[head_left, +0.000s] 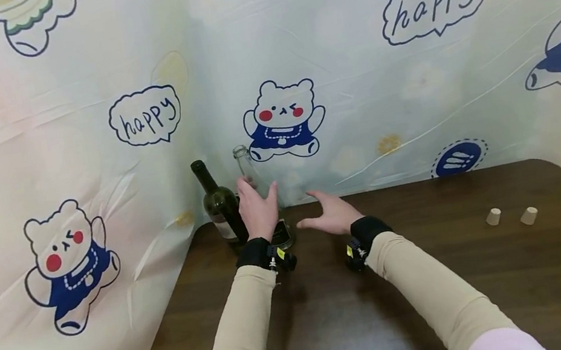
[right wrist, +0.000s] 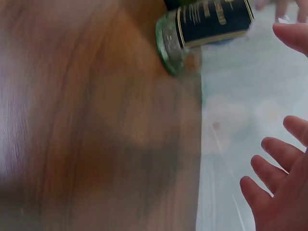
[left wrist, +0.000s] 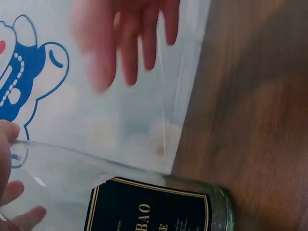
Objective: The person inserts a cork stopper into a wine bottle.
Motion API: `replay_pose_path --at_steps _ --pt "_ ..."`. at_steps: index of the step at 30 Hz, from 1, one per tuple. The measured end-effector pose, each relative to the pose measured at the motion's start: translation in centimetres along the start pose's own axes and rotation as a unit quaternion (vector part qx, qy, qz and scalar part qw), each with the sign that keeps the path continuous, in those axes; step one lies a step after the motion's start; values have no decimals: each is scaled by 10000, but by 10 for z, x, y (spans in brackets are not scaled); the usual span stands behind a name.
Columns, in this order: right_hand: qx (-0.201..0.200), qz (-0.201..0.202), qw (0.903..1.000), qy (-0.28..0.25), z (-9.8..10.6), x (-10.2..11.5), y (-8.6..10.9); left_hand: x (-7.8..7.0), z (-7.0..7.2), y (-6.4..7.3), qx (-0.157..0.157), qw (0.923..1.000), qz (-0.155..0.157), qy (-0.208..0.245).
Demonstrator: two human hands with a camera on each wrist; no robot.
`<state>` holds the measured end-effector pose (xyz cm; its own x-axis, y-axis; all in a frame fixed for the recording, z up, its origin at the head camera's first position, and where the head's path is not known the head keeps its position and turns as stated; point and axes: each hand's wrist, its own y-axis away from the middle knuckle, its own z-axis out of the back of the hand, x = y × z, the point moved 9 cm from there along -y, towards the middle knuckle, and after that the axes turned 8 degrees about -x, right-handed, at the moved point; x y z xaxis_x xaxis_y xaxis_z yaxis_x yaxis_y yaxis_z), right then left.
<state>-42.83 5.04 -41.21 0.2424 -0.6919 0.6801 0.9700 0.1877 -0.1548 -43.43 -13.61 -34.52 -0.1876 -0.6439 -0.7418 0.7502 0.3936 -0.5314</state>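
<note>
A clear glass bottle (head_left: 240, 154) with a black label (left wrist: 154, 204) stands upright near the table's back edge. My left hand (head_left: 258, 210) grips it around its body, thumb on the near side and fingers showing through the glass in the left wrist view. My right hand (head_left: 331, 214) is held in the air to the right of that bottle, fingers spread and holding nothing. Close on the left of the clear bottle is a dark green wine bottle (head_left: 219, 200), partly covered by my left hand.
Two small pale corks (head_left: 493, 217) stand apart on the right side of the brown wooden table (head_left: 440, 278). A printed curtain (head_left: 343, 85) with bears hangs behind the table and along its left and right sides.
</note>
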Motion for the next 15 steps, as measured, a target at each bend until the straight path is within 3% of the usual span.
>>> replay_pose_path --at_steps 3,7,15 --pt "95 164 9997 -123 -11 9 0 -5 -1 8 185 9996 -197 -34" --pt "197 402 9986 -288 -11 17 7 -24 -2 28 603 9964 -587 80" --pt "109 1034 9924 -658 33 22 49 -85 0 63 1329 9821 -1158 670"
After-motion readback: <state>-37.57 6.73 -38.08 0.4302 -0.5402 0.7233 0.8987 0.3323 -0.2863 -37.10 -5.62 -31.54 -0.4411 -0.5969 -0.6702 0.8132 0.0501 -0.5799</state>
